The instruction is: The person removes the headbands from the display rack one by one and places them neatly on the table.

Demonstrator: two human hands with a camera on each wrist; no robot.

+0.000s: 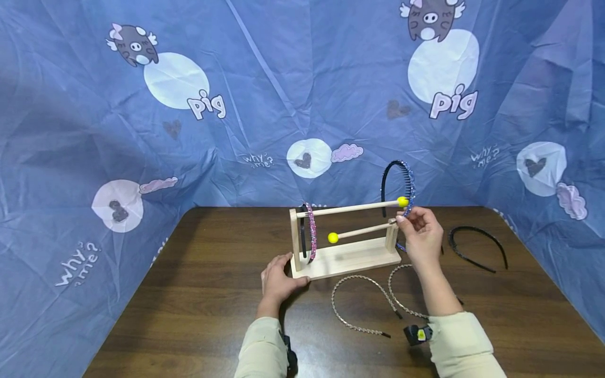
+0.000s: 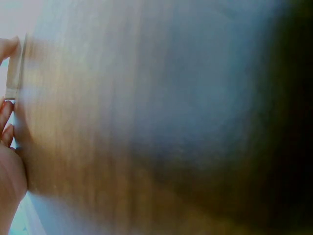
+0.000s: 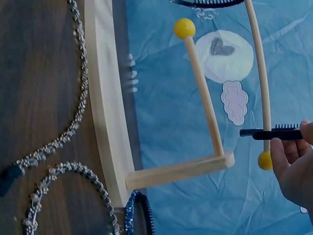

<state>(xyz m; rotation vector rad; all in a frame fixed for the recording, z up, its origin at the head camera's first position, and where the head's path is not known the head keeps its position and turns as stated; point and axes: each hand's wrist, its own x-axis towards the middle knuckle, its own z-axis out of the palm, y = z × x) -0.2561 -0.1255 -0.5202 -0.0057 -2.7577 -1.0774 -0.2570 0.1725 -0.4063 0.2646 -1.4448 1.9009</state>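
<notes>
A wooden headband stand with two rods tipped by yellow balls stands on the table. My left hand grips the left end of its base, thumb at the front edge. Between the right thumb and fingers I pinch one end of a blue beaded headband with black inner teeth. Its arch rises above the upper rod, overlapping the yellow ball at the rod's right end. My right hand is just below that ball. A pink beaded headband hangs at the upper rod's left end.
Two silvery beaded headbands lie in front of the stand. A black headband rests on the table at right. Another blue headband lies by the base's right end. A blue printed cloth hangs behind the table.
</notes>
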